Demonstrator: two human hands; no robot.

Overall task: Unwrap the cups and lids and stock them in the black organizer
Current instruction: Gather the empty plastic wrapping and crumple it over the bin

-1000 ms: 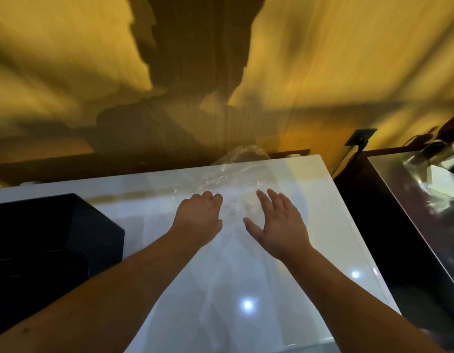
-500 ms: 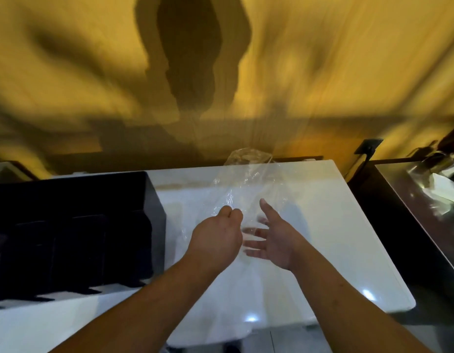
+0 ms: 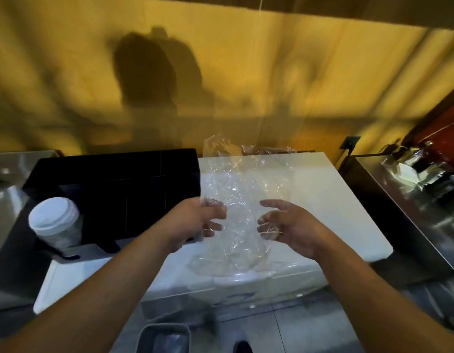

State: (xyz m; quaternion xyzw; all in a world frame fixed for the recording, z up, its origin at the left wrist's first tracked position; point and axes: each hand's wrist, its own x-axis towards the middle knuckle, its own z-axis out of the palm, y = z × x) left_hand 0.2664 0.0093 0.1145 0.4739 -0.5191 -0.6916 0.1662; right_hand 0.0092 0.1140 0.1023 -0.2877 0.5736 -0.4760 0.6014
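Observation:
A clear plastic wrapper [image 3: 236, 200] hangs above the white counter [image 3: 335, 200], held up between both hands. My left hand [image 3: 195, 222] pinches its left edge. My right hand [image 3: 287, 225] grips its right side with curled fingers. The wrapper looks empty, though its see-through film makes that hard to judge. The black organizer [image 3: 118, 184] stands at the left of the counter. A stack of white lids [image 3: 55, 220] sits in its front left slot. More crumpled clear wrapping [image 3: 261, 149] lies at the counter's back edge.
A steel counter [image 3: 412, 212] with shiny metal items stands to the right, across a dark gap. A grey bin [image 3: 164, 337] sits on the tiled floor below the counter's front edge. A yellow wall rises behind.
Both hands have lifted the wrapper off the counter and pulled it toward me. The view has shifted back and left, showing the organizer front and the lids.

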